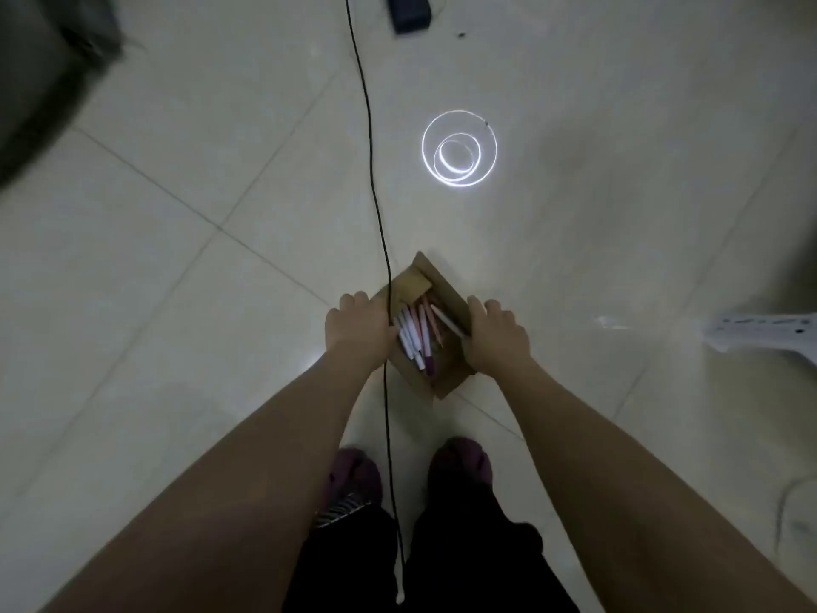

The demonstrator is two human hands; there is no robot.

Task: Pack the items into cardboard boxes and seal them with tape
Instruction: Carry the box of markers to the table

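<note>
box: cardboard box (pixel 446 382) of pens (pixel 415 336) between both hands
left hand (pixel 356 331): grips box's left side
right hand (pixel 497 338): grips right side

Tiled floor (pixel 185 267) carries a cardboard box (pixel 446 298), perhaps lifted.

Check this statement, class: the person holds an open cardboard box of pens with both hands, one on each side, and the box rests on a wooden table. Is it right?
One detail is wrong. The head view shows no wooden table: the cardboard box is over a pale tiled floor, above the person's feet. The rest stands: the left hand and right hand grip its opposite sides, and pens lie inside the open box.
</note>
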